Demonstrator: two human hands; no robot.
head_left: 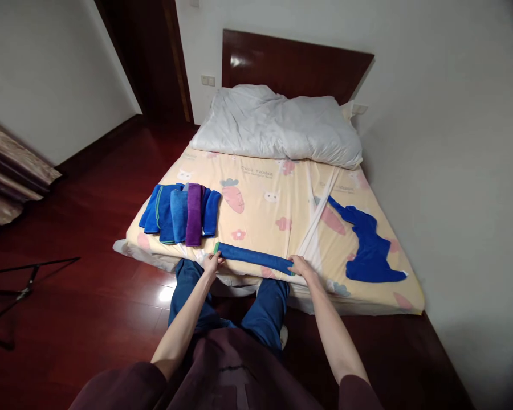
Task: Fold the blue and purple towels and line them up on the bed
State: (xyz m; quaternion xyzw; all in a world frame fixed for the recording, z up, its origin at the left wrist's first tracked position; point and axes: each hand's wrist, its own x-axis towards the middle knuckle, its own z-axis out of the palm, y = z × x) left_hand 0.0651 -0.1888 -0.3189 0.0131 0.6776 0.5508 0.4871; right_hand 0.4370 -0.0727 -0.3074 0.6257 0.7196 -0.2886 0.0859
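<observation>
A folded blue towel (255,258) lies as a long narrow strip along the near edge of the bed (282,210), its length running left to right, with a green hem showing at its left end. The left hand (212,263) pinches the strip's left end, fingers closed on the cloth. The right hand (300,265) grips the right end in the same way. Both forearms reach forward from dark red sleeves, and the person's blue trousers (265,310) show below the mattress edge.

Just behind the left hand, a row of folded towels (180,213) sits on the left part of the bed: several blue ones and 1 purple one, overlapping side by side. Well apart to the right, 1 unfolded blue towel (367,245) lies crumpled flat near the right edge. A white cloth strip (320,216) runs diagonally from the middle of the bed down toward the right hand.

The sheet is pale yellow with carrot and flower prints. A white duvet (277,125) is bunched at the far end against a dark wooden headboard (294,65). The floor (94,239) is dark red wood; a black stand (17,290) rests on it at the left.
</observation>
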